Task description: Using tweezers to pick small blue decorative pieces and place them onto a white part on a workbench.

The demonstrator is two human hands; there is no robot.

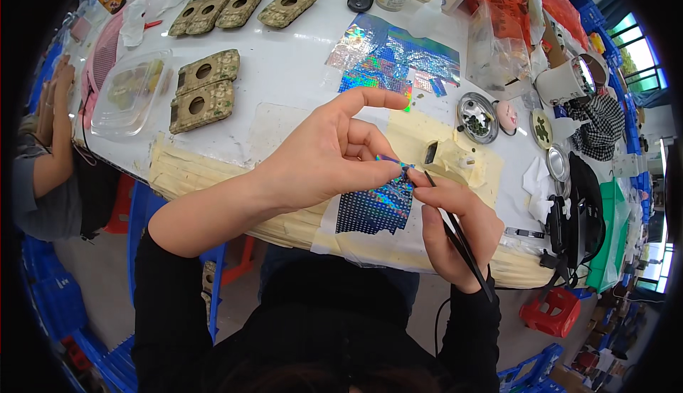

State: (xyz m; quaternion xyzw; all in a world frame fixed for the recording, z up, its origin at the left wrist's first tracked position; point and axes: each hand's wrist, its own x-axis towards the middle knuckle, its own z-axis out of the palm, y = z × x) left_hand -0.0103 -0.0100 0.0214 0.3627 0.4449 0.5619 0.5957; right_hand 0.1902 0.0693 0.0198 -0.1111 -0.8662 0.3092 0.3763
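My left hand point(324, 154) pinches the upper part of a shiny blue holographic sheet point(373, 213) between thumb and fingers. Rows of small dots cover this sheet, and its lower edge is ragged. From the right, my right hand point(462, 226) grips slim black tweezers point(459, 242) whose tips point up toward the left thumb. Both hands meet at the sheet's upper right corner, where a tiny dark piece point(407, 169) shows by the fingertips. Whether the tweezers hold that piece, I cannot tell. Larger holographic sheets point(398, 48) lie farther back on the table.
Camouflage-patterned parts with round holes point(204, 92) stand in groups at left and back, near a clear plastic box point(131, 94). Rightward are a metal dish of small green bits point(477, 117), a black bag point(585, 204) and a white mug point(565, 83). Another person's arm point(53, 158) is at far left.
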